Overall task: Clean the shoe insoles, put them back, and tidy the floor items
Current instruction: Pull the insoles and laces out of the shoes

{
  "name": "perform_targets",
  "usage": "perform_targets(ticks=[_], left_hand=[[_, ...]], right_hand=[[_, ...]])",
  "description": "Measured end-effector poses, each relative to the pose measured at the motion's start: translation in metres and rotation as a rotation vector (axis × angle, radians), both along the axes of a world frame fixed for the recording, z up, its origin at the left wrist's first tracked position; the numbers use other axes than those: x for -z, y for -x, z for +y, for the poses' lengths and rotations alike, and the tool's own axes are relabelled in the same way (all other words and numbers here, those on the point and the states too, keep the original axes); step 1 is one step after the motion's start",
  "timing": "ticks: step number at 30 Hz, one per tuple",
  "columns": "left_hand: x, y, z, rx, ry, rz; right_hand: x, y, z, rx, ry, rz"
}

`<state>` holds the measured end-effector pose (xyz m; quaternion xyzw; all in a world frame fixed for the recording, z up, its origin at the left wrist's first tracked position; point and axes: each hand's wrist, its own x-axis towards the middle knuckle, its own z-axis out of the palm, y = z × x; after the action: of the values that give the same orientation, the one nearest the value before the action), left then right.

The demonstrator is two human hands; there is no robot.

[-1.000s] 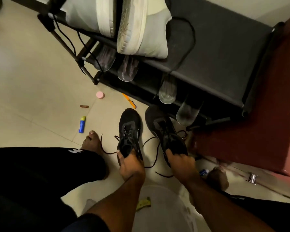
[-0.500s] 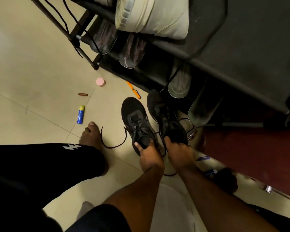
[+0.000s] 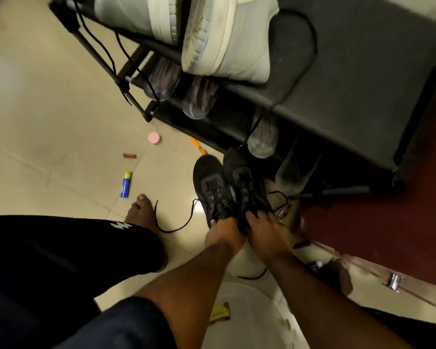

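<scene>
The two black shoes (image 3: 227, 187) are being gripped at their heels on the floor (image 3: 48, 117) beside the rack (image 3: 350, 79), one in each of the hands, left (image 3: 224, 234) and right (image 3: 266, 234); shelving appears next, requiring a level lift.

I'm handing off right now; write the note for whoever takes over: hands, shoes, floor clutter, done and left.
Left hand grips the heel of the left black shoe; right hand grips the right black shoe.
Both shoes sit side by side, toes toward the shoe rack, laces loose.
Whether insoles are back inside cannot be seen.
Left on the floor: pink cap, brown stick, blue-yellow tube, orange pen.
Next, probably: set the shoes down, collect the clutter.
</scene>
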<state>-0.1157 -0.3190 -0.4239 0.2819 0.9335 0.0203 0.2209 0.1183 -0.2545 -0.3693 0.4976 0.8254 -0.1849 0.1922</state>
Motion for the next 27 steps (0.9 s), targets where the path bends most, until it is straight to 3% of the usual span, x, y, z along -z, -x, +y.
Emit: perform_targets(ticks=[2,3,5,7,10,14,18,22,27], left_hand=[[-0.09,-0.041,0.033,0.251,0.147,-0.272],[-0.111,-0.075,0.035,0.232,0.161,-0.389],[-0.144,-0.099,0.056,0.324,0.047,-0.373],[-0.146,-0.073,0.063,0.264,-0.106,-0.327],[-0.198,-0.042,0.073,0.135,-0.396,-0.264],[-0.249,-0.012,0.085,0.161,-0.653,-0.172],[-0.286,0.025,0.111,0.104,-0.824,-0.104],[-0.31,0.065,0.136,-0.111,-0.807,-0.237],[-0.3,0.115,0.156,-0.13,-0.772,-0.658]], right_hand=[[-0.021,0.005,0.007,0.02,-0.055,0.067],[-0.036,0.008,0.011,0.028,-0.087,0.115],[-0.072,0.018,0.019,0.034,-0.188,0.215],[-0.11,0.032,0.027,0.02,-0.322,0.33],[-0.171,0.055,0.037,0.023,-0.473,0.465],[-0.224,0.079,0.056,0.343,-0.322,0.661],[-0.24,0.099,0.082,0.78,-0.085,1.023],[-0.246,0.115,0.108,0.907,0.368,1.144],[-0.241,0.119,0.135,0.861,0.403,1.104]])
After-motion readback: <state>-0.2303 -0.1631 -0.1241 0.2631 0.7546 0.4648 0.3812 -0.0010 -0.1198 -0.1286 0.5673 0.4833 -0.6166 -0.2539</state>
